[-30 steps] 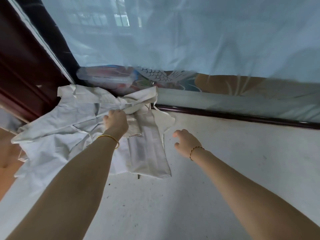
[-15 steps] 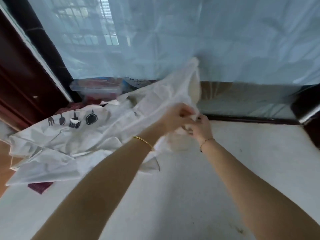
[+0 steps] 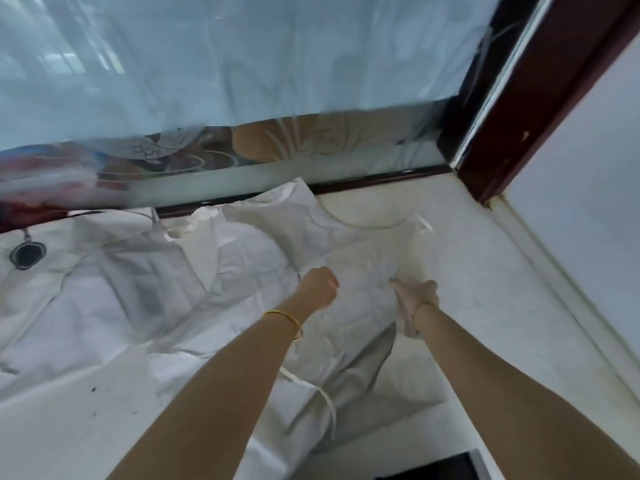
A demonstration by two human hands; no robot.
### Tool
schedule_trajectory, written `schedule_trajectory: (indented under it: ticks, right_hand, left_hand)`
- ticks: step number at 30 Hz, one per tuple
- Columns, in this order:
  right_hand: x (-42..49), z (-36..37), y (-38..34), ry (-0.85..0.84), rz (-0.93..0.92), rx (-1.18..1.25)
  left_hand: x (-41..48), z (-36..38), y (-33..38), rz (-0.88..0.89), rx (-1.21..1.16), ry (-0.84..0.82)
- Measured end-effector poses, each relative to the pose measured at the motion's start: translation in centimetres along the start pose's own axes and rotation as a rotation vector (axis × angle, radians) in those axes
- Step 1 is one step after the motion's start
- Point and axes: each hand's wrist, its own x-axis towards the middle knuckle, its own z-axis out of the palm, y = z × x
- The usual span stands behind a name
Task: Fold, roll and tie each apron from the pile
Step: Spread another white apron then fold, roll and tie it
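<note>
on the white counter by the window: one apron is now pulled out to the right, away from the pile.
what changed: half a second ago the apron was up in the air between both hands; now it lies down on the counter, partly spread but bumpy.
left hand: fingers curled tight, and it looks like it pinches the cloth near the middle.
right hand: it grips the right side of the apron, with cloth bunched under the fingers.
strings: one tie string trails down near the left arm, and another small one sticks out at the far corner.
pile: more white cloth sits on the left, one piece with a dark pan picture.
what it means: i think the apron is just being laid flat, so folding has not really begun.
</note>
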Motion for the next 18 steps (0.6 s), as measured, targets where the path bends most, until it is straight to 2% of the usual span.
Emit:
schedule_trajectory:
  ticks: [4,6,8,11,13,14,16,18]
  right_hand:
    - [0.1,1.2,2.1,-0.112,-0.155,-0.339]
    - [0.9,0.8,2.4,-0.099,-0.232,-0.443]
    - [1.4,-0.9,1.8,0.029,-0.276,-0.415]
    - [2.7,-4.7,-0.1,0.29,-0.308,-0.25]
    - [3.0,-6.2,-2.1,0.394,-0.439,-0.175]
    - [3.0,-6.5,-3.2,0.447,-0.552,-0.255]
    - [2.3,-6.1,-5.0,0.498,-0.802,-0.623]
    - [0.5,-3.9,-5.2,0.355,-0.936,-0.885]
  left_hand:
    - [0.8,1.6,-2.9,-0.073,0.317,-0.133]
    - [0.8,2.5,-3.6,-0.082,0.405,-0.196]
    - [0.9,2.9,-4.2,-0.085,0.455,-0.245]
    - [1.3,3.3,-4.3,-0.048,0.525,-0.29]
    - [1.3,3.1,-3.5,-0.011,0.54,-0.223]
    - [1.4,2.9,-3.0,0.001,0.56,-0.138]
    - [1.5,1.9,-2.2,0.019,0.607,0.066]
    - [1.9,0.8,-2.3,0.008,0.624,0.162]
